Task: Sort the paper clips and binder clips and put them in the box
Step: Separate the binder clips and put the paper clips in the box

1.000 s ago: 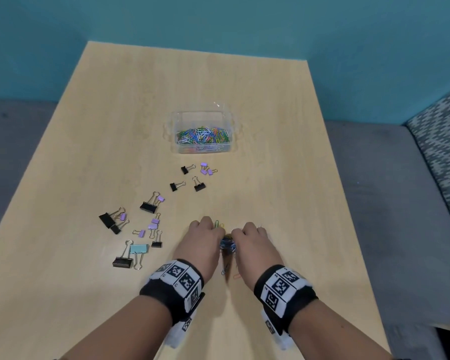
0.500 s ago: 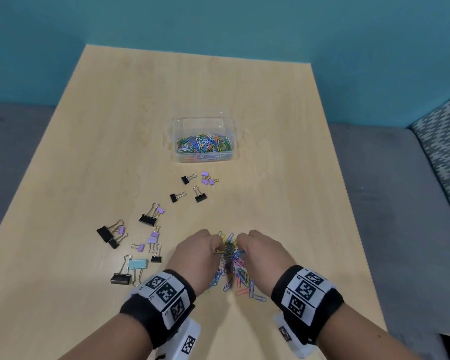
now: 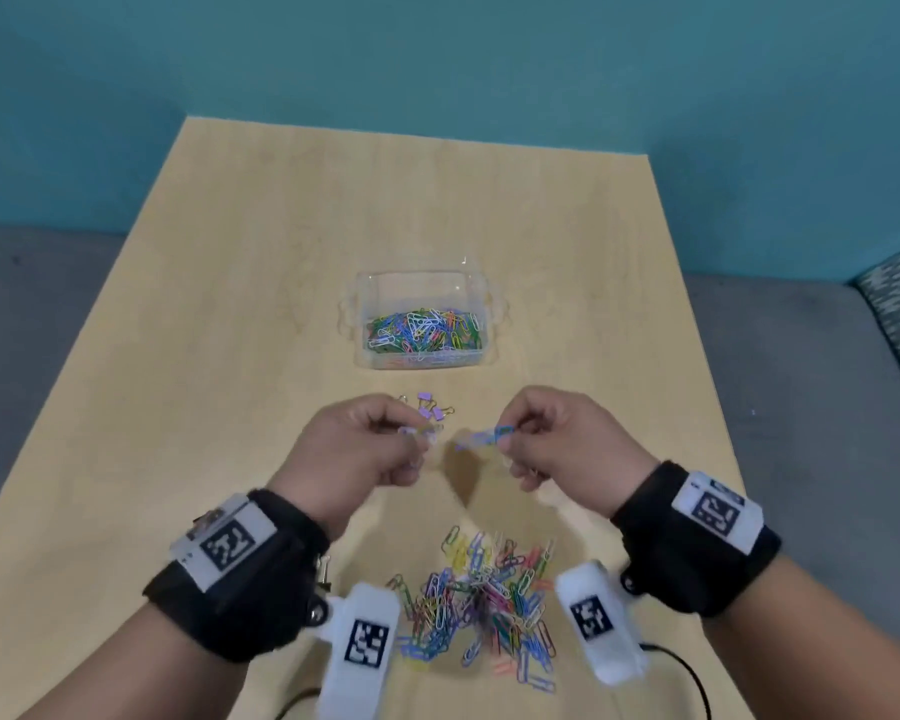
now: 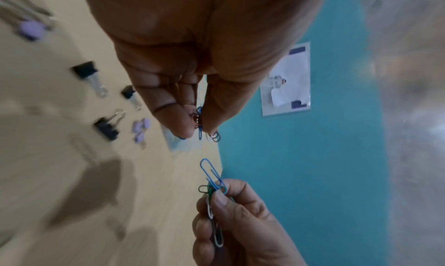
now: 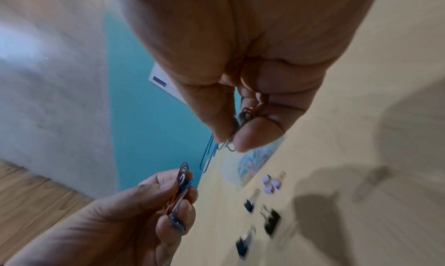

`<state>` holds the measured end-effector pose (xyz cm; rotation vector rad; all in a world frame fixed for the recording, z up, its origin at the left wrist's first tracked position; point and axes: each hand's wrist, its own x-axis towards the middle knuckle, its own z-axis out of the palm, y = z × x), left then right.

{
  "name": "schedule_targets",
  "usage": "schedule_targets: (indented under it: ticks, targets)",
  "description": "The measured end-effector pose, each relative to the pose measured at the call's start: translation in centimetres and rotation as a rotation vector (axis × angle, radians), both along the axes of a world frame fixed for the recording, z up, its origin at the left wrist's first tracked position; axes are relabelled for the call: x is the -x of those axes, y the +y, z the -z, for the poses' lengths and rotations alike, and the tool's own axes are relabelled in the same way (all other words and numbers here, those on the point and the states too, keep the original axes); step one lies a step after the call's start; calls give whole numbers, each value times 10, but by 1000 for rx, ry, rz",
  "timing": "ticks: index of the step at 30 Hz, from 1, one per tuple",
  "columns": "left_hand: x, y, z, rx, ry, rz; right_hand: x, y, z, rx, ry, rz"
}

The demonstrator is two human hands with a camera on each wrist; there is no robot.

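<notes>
Both hands hover above the table, short of the clear box (image 3: 366, 304), which holds many coloured paper clips (image 3: 424, 330). My left hand (image 3: 412, 440) pinches a small bunch of paper clips (image 4: 199, 126) between thumb and fingers. My right hand (image 3: 507, 440) pinches another bunch, and a blue clip (image 4: 210, 172) sticks out toward the left hand. The two bunches are a short gap apart. A loose pile of coloured paper clips (image 3: 481, 602) lies on the table below my wrists. Small purple binder clips (image 3: 430, 407) lie just beyond my left hand.
Black binder clips (image 4: 106, 129) and purple ones (image 4: 140, 127) lie scattered on the wooden table (image 3: 230, 356) to the left. A teal wall (image 3: 437, 54) stands behind the table. A cable (image 3: 692, 672) runs near the front right edge.
Both hands rose off the pile and moved forward toward the box, each taking a pinch of paper clips. The pile they covered now lies in the open behind them.
</notes>
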<state>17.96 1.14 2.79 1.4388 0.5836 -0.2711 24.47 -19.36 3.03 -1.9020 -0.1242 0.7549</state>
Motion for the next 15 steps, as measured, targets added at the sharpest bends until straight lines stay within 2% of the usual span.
schedule_targets:
  ticks: [5,10,15]
  targets:
    - [-73,26,-5,-93,-70,-94,-70,46,-7,13,-108,53]
    - [-127,34,3,-329,-72,-61,-123,88,-1,230,-226,35]
    - [-139,36,7,-500,-25,60,-133,102,-16,554,-288,-218]
